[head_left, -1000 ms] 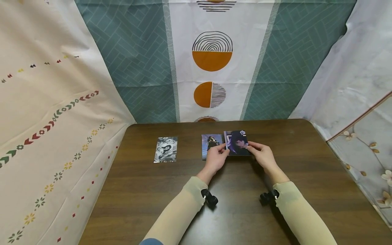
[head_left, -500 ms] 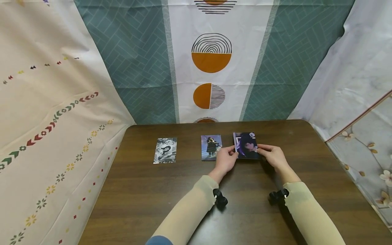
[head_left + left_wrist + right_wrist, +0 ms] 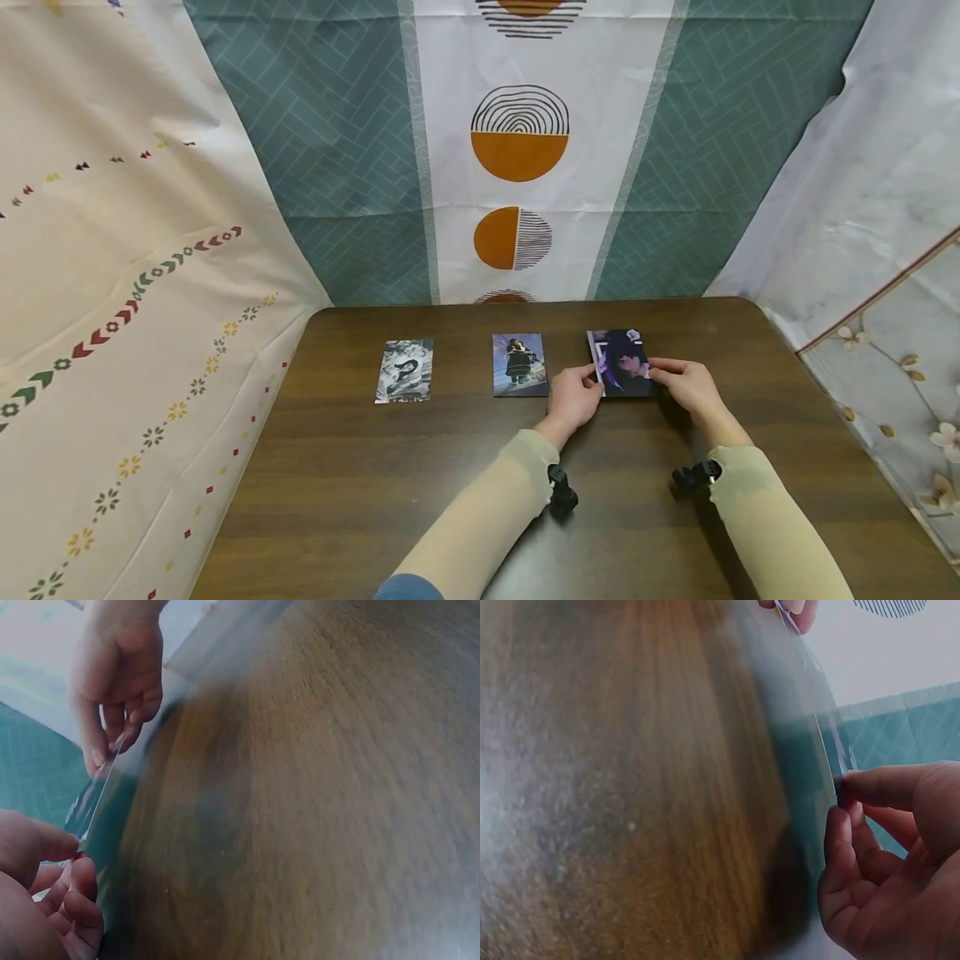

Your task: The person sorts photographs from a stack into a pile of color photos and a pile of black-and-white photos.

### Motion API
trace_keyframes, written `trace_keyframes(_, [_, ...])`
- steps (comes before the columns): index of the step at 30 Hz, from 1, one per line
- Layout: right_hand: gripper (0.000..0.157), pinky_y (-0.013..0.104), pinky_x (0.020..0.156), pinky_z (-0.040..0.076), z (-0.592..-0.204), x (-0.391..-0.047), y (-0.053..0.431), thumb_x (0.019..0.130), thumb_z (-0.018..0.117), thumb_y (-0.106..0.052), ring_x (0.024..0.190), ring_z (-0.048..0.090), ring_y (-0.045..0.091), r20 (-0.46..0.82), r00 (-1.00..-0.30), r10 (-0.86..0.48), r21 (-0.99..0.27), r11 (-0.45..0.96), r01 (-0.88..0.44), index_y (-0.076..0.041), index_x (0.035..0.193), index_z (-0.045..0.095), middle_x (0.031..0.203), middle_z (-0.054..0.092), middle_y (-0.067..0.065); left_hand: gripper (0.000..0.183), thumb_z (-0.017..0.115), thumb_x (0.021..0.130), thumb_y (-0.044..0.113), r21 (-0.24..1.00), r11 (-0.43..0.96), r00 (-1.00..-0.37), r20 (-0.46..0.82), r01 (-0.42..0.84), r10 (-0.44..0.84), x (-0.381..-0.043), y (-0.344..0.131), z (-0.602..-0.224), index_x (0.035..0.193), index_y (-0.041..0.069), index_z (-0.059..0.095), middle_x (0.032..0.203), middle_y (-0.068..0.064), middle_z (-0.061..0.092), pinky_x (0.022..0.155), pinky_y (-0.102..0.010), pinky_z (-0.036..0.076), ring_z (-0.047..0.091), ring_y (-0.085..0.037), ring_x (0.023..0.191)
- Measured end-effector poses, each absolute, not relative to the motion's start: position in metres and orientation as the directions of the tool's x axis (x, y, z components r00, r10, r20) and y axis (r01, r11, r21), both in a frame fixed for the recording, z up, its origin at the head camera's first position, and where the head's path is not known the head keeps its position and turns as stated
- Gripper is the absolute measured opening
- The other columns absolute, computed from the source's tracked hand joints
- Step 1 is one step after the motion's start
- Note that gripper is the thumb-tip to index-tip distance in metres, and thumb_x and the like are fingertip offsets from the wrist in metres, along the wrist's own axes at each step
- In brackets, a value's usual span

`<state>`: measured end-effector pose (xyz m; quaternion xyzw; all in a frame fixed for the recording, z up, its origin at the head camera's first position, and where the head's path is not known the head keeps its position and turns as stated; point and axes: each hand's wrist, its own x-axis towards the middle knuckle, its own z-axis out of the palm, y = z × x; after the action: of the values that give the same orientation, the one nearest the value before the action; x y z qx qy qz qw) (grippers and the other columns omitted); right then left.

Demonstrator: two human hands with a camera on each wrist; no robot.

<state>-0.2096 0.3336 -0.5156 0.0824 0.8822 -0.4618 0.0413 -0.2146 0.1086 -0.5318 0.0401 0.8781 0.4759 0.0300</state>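
A dark purple photo card (image 3: 619,360) is held by both hands at the right part of the table. My left hand (image 3: 573,400) pinches its left edge between thumb and fingers. At the opposite edge my right hand (image 3: 692,389) pinches it the same way. Seen edge-on in the right wrist view, the card (image 3: 826,742) is thin and sits just above the tabletop. To the left lies a blue-toned photo card (image 3: 519,363) with a dark-dressed figure. A black-and-white photo card (image 3: 405,372) lies flat further left.
The brown wooden table (image 3: 360,475) has rounded back corners. A patterned cloth (image 3: 352,167) hangs behind its back edge. Cream cloth (image 3: 142,367) hangs on the left and floral cloth (image 3: 885,350) on the right. Dark wrist cameras (image 3: 562,493) sit on both sleeves.
Both hands have moved to the right with the dark purple photo card, away from the blue-toned one, which is now fully uncovered. The other two cards have stayed put.
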Motion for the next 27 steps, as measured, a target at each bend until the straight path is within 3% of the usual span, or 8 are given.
trace_keyframes(8, [0.046, 0.061, 0.112, 0.039, -0.521, -0.209, 0.341, 0.108, 0.062, -0.025, 0.139, 0.047, 0.051, -0.149, -0.981, 0.121, -0.782, 0.594, 0.192, 0.005, 0.143, 0.063, 0.149, 0.054, 0.033, 0.041, 0.075, 0.095, 0.016, 0.825, 0.566, -0.992, -0.065, 0.008, 0.109, -0.215, 0.119, -0.534, 0.135, 0.017, 0.077, 0.075, 0.014, 0.065, 0.069, -0.025, 0.050, 0.062, -0.005, 0.074])
trace_keyframes(16, [0.043, 0.065, 0.115, 0.033, -0.524, -0.213, 0.335, 0.105, 0.066, -0.025, 0.139, 0.047, 0.054, -0.122, -0.983, 0.140, -0.739, 0.649, 0.184, 0.003, 0.138, 0.068, 0.146, 0.056, 0.033, 0.043, 0.076, 0.094, 0.019, 0.786, 0.618, -0.991, -0.083, -0.003, 0.101, -0.222, 0.120, -0.538, 0.137, 0.019, 0.076, 0.077, 0.012, 0.069, 0.075, -0.029, 0.054, 0.067, -0.010, 0.085])
trace_keyframes(23, [0.043, 0.065, 0.114, 0.033, -0.526, -0.214, 0.334, 0.105, 0.065, -0.026, 0.140, 0.045, 0.054, -0.125, -0.979, 0.164, -0.705, 0.679, 0.204, 0.002, 0.139, 0.069, 0.147, 0.056, 0.032, 0.044, 0.071, 0.095, 0.018, 0.704, 0.709, -0.989, -0.066, 0.050, 0.135, -0.222, 0.124, -0.534, 0.138, 0.025, 0.076, 0.118, 0.006, 0.078, 0.078, -0.032, 0.055, 0.072, -0.017, 0.102])
trace_keyframes(27, [0.043, 0.066, 0.114, 0.034, -0.528, -0.214, 0.335, 0.106, 0.064, -0.026, 0.140, 0.046, 0.054, -0.118, -0.979, 0.167, -0.705, 0.680, 0.201, 0.001, 0.139, 0.068, 0.147, 0.056, 0.032, 0.045, 0.071, 0.094, 0.019, 0.655, 0.754, -0.988, -0.067, 0.059, 0.136, -0.220, 0.125, -0.533, 0.137, 0.028, 0.076, 0.125, 0.005, 0.077, 0.075, -0.035, 0.056, 0.074, -0.020, 0.106])
